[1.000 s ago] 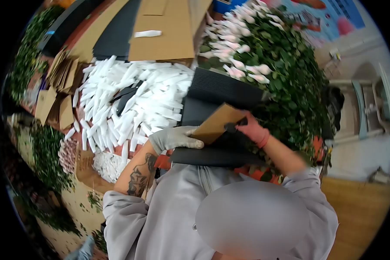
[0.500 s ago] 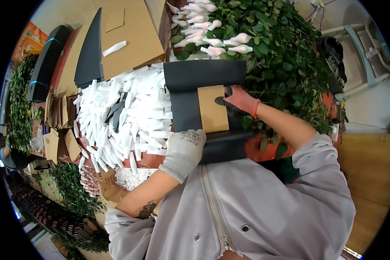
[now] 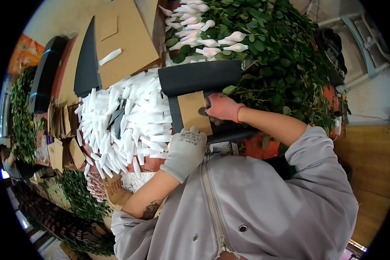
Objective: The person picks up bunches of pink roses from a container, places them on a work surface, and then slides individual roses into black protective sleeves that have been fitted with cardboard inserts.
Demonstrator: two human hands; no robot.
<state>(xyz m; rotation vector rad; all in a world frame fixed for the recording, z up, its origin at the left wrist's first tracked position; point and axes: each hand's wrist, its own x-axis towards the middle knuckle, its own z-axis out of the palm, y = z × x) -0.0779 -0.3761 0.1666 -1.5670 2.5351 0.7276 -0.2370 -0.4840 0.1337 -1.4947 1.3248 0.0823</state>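
A tan cardboard piece [image 3: 194,108] lies on a black corrugated sheet [image 3: 199,78] in front of my body. My left hand, in a pale grey glove [image 3: 185,151], has its fingertips at the lower left edge of the cardboard. At its right edge is my right hand [image 3: 223,108], in a red glove with dark fingertips, closed on the cardboard. The sheet's near part runs under both hands. Many white mesh sleeves [image 3: 130,117] lie heaped to the left, with some black strips [image 3: 116,118] on top.
Leafy stems [image 3: 273,65] with white-sleeved buds [image 3: 208,42] lie at the back and right. Large cardboard sheets [image 3: 130,39] are at the back left, folded cardboard pieces [image 3: 58,121] at the left. A box [image 3: 115,188] stands below the table edge. Another person [image 3: 13,167] is at far left.
The cardboard was tilted up in my hands and now lies on the black sheet. Over the last half second it has shifted left and slightly down, my right hand moving with it.
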